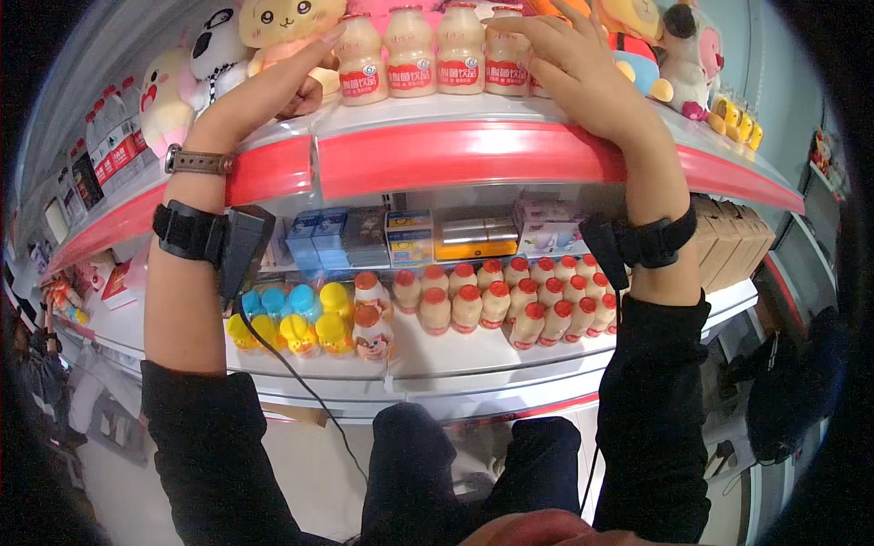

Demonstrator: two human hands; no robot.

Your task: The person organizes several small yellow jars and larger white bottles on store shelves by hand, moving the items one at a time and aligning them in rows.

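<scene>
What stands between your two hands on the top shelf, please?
Head view: three small beige drink bottles with red labels stand between the left hand and right hand.

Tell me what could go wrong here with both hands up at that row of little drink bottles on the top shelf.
1. The bottles stand packed at the shelf edge; a nudge from the right hand or left hand could topple one forward.
2. A falling bottle would likely hit the small red-capped bottles on the lower shelf and knock them over.
3. The cable hanging from the left wrist device could snag the yellow and blue bottles.
</scene>
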